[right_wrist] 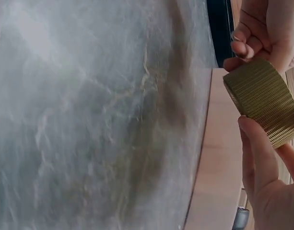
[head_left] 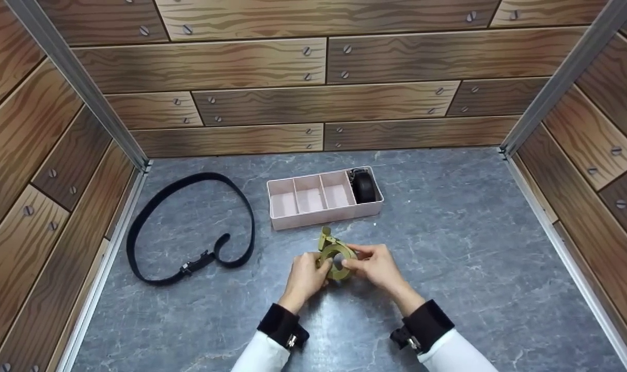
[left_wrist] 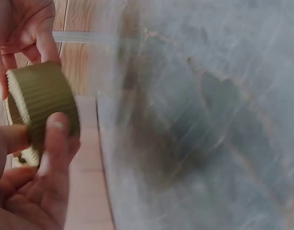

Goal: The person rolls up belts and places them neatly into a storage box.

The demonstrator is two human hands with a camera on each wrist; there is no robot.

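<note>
An olive-green webbing belt (head_left: 338, 275), wound into a round coil with an open centre, is held up between both hands in front of the box. Its buckle end (head_left: 325, 237) sticks out from the top of the coil. My left hand (head_left: 305, 275) grips the coil's left side, thumb on the near face. On the opposite side my right hand (head_left: 379, 266) pinches the coil between thumb and fingers. The ribbed outer face of the belt (left_wrist: 47, 98) shows in the left wrist view, and again the belt (right_wrist: 264, 103) appears in the right wrist view.
Just beyond the hands stands a pale pink box (head_left: 321, 216) with several compartments; a coiled black belt (head_left: 364, 187) sits in its right-hand one. To the left a black belt (head_left: 131, 243) lies in a loose loop on the grey marbled surface (head_left: 479, 248). Wood-patterned panels (head_left: 262, 106) enclose it.
</note>
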